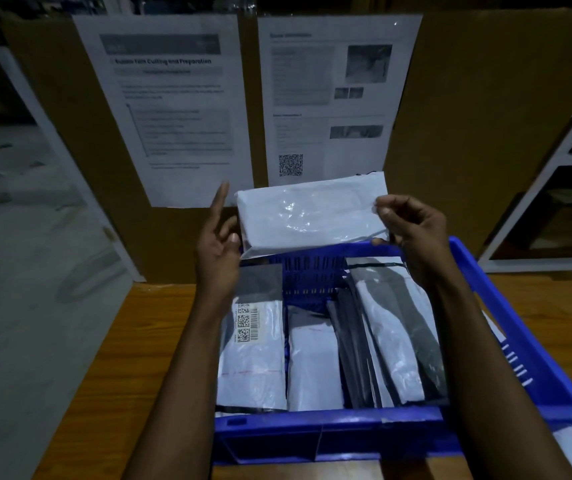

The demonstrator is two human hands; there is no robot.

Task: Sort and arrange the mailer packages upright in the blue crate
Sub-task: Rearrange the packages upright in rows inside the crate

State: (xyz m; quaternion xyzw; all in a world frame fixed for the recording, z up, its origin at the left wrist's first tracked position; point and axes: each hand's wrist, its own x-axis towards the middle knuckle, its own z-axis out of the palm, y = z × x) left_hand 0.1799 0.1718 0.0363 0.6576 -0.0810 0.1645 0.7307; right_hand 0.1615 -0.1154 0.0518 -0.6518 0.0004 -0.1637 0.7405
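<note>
Your right hand (412, 233) pinches the white mailer (309, 213) by one end, your left hand (218, 237) straight-fingered beside the other, so it hangs between them over the blue crate (312, 427), likely for slotting in upright

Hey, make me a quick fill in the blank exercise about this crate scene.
The right hand pinches the glossy white plastic mailer by its ____ edge. The slotted plastic crate below it is coloured ____. The crate stands on a table made of ____.
Missing: right; blue; wood.
</note>
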